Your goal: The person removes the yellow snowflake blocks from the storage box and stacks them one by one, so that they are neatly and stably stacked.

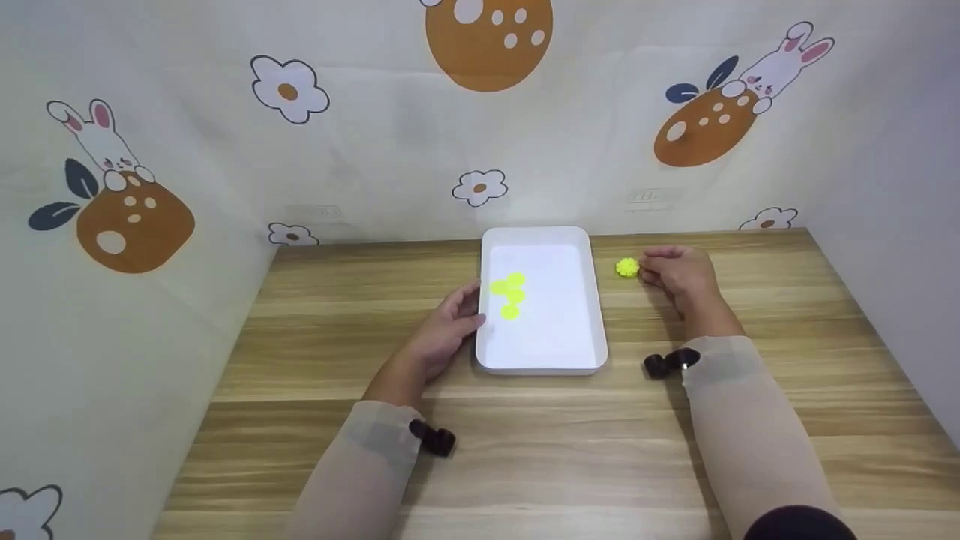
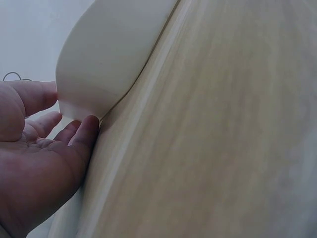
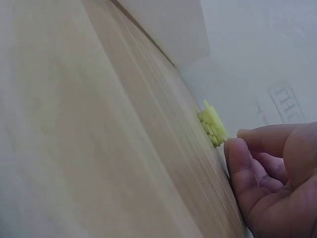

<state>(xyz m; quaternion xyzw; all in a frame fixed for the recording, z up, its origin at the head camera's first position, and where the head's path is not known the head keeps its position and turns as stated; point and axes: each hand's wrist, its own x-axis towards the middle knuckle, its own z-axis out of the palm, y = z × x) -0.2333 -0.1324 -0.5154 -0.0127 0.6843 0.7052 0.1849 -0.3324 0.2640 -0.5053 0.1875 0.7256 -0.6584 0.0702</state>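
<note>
Table (image 1: 300, 330): wood-grained, under the tray. Left sleeve (image 1: 360, 472): pale, nearside left of tray, black wrist device (image 1: 433, 438) at the cuff. Left hand (image 1: 444, 332): against tray's left wall, thumb and fingers apart, lightly bent, tips touching the wall. Tray (image 1: 541, 370): white, shallow, flat on table. Yellow pieces (image 1: 510, 311): a small cluster inside tray, towards its left wall; outlines washed out by glare. Yellow flower (image 1: 627, 268): on the table, just right of tray, near its far end. Right hand (image 1: 679, 276): right of tray, beyond the flower; thumb and finger tips together, pinching the flower's edge. Right sleeve (image 1: 757, 427): pale, nearside right of tray.
</note>
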